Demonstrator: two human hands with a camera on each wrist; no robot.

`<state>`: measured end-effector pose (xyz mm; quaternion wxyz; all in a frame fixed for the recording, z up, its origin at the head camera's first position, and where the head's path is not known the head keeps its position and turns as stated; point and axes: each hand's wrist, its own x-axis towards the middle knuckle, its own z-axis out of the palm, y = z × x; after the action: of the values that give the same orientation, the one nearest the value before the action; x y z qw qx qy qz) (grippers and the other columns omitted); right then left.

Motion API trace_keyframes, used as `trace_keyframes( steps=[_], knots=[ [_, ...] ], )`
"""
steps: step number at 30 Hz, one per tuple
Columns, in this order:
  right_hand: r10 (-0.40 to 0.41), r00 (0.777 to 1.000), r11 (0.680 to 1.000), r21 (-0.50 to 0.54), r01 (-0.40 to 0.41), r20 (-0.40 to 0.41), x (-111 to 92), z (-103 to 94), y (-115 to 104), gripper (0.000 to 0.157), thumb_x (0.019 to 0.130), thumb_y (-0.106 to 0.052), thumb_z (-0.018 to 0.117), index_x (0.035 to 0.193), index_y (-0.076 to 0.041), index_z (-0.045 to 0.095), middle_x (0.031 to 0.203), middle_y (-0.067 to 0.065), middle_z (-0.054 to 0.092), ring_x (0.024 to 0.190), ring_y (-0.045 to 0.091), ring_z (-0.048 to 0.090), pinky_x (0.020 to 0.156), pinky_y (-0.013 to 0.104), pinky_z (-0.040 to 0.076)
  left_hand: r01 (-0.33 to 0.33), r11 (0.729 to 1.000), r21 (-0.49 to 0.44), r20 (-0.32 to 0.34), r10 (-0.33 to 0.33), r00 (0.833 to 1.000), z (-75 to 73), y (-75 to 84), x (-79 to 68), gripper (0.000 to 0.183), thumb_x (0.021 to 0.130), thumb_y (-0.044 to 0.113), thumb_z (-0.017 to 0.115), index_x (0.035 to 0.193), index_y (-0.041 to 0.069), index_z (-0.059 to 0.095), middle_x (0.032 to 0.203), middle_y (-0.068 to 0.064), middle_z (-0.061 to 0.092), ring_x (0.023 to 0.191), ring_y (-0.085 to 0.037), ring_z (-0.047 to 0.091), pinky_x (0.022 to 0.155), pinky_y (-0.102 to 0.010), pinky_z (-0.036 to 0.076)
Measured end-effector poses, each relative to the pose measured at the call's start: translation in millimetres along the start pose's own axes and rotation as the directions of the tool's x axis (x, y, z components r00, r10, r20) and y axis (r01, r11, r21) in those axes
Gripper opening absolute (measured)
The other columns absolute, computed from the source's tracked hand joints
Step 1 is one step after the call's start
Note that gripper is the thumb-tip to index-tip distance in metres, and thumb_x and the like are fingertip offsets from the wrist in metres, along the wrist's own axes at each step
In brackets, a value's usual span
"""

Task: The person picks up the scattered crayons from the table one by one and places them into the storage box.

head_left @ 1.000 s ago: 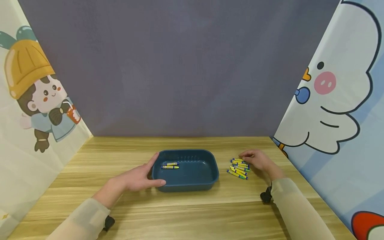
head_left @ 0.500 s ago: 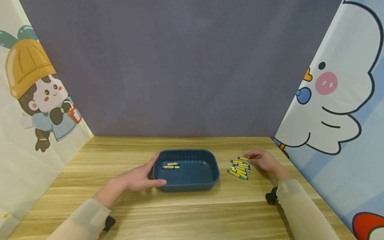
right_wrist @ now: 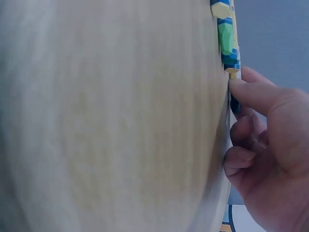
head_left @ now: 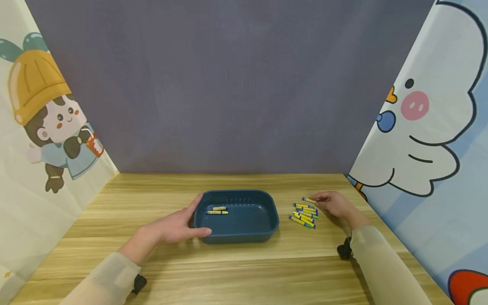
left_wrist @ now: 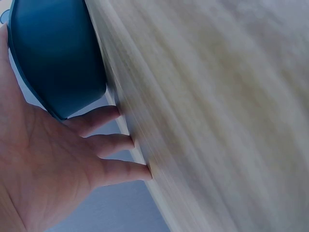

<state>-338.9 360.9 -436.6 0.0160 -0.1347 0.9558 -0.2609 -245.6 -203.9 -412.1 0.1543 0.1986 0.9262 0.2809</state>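
On the wooden table stands a dark blue rectangular tray (head_left: 244, 239). My left hand (head_left: 175, 226) spans its left end with straight, spread fingers, the thumb along the near rim. In the left wrist view, three fingertips (left_wrist: 145, 171) touch the table beside the tray. Two yellow crayons (head_left: 216, 212) with blue bands lie in the tray's left part. To the right of it, a loose group of several crayons (head_left: 305, 213) lies on the table. At their far side my right hand (head_left: 335, 204) pinches a crayon (head_left: 308, 200) by its right end between thumb and finger.
A grey cloth backdrop (head_left: 228, 106) rises behind the table (head_left: 190, 275). Printed cartoon panels stand at the left (head_left: 57, 148) and right (head_left: 411, 169). Green tips show on some crayons.
My right hand has moved slightly right with the pinched crayon, bringing it apart from the group at the far side. The left hand and tray stay in place.
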Motion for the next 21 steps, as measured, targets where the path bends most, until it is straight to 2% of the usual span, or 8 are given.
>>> trace_keyframes(
  steps=[5, 8, 12, 14, 18, 21],
  knots=[
    [-0.015, 0.999, 1.000, 0.004, 0.015, -0.030, 1.0, -1.0, -4.0, 0.031, 0.111, -0.020, 0.066, 0.139, -0.010, 0.076, 0.127, 0.019, 0.075, 0.112, 0.034, 0.070, 0.090, 0.050, 0.059, -0.004, 1.000, -0.007, 0.000, 0.004, 1.000, 0.4, 0.5, 0.6, 0.123, 0.098, 0.075, 0.067, 0.177, 0.028, -0.015, 0.170, -0.032, 0.042, 0.150, -0.045, 0.055, 0.121, -0.065, 0.044],
    [-0.052, 0.997, 0.999, 0.009, 0.052, -0.055, 2.4, -3.4, -16.3, 0.031, 0.112, -0.023, 0.066, 0.140, -0.013, 0.076, 0.130, 0.017, 0.075, 0.110, 0.029, 0.069, 0.084, 0.042, 0.057, -0.005, 1.000, -0.002, -0.004, 0.005, 1.000, 0.3, 0.3, 1.0, 0.124, 0.098, 0.075, 0.068, 0.177, 0.027, -0.015, 0.168, -0.032, 0.045, 0.148, -0.045, 0.056, 0.120, -0.064, 0.045],
    [-0.087, 0.994, 0.996, 0.022, 0.089, -0.072, 2.5, -6.4, -45.0, 0.032, 0.113, -0.026, 0.065, 0.141, -0.015, 0.076, 0.130, 0.015, 0.075, 0.101, 0.024, 0.068, 0.078, 0.036, 0.053, -0.007, 1.000, 0.002, -0.011, 0.007, 1.000, 0.2, -0.9, 1.8, 0.125, 0.097, 0.075, 0.068, 0.177, 0.026, -0.014, 0.168, -0.032, 0.045, 0.148, -0.044, 0.057, 0.120, -0.064, 0.045],
    [-0.099, 0.992, 0.993, 0.049, 0.103, -0.074, 1.6, -6.9, -61.8, 0.032, 0.113, -0.026, 0.066, 0.141, -0.015, 0.075, 0.130, 0.015, 0.075, 0.091, 0.022, 0.065, 0.073, 0.034, 0.051, -0.007, 1.000, 0.001, -0.012, 0.007, 1.000, 0.3, -1.7, 2.2, 0.125, 0.097, 0.075, 0.068, 0.177, 0.026, -0.014, 0.168, -0.032, 0.045, 0.148, -0.044, 0.057, 0.121, -0.064, 0.045],
    [-0.122, 0.991, 0.983, 0.131, 0.130, -0.063, -1.4, -3.9, -94.4, 0.031, 0.112, -0.025, 0.066, 0.141, -0.018, 0.076, 0.129, 0.014, 0.075, 0.067, 0.016, 0.052, 0.059, 0.031, 0.045, -0.007, 1.000, -0.001, -0.012, 0.007, 1.000, 0.8, -2.8, 2.2, 0.125, 0.097, 0.075, 0.068, 0.177, 0.026, -0.014, 0.167, -0.032, 0.046, 0.148, -0.044, 0.057, 0.121, -0.064, 0.045],
    [-0.150, 0.988, 0.970, 0.187, 0.156, -0.043, -2.5, 2.9, -116.0, 0.030, 0.112, -0.023, 0.065, 0.140, -0.019, 0.076, 0.129, 0.013, 0.072, 0.059, 0.011, 0.043, 0.053, 0.028, 0.041, -0.008, 1.000, 0.005, -0.013, 0.008, 1.000, 1.1, -3.5, 1.9, 0.125, 0.097, 0.075, 0.068, 0.177, 0.026, -0.014, 0.168, -0.032, 0.045, 0.149, -0.044, 0.056, 0.121, -0.064, 0.045]
  ],
)
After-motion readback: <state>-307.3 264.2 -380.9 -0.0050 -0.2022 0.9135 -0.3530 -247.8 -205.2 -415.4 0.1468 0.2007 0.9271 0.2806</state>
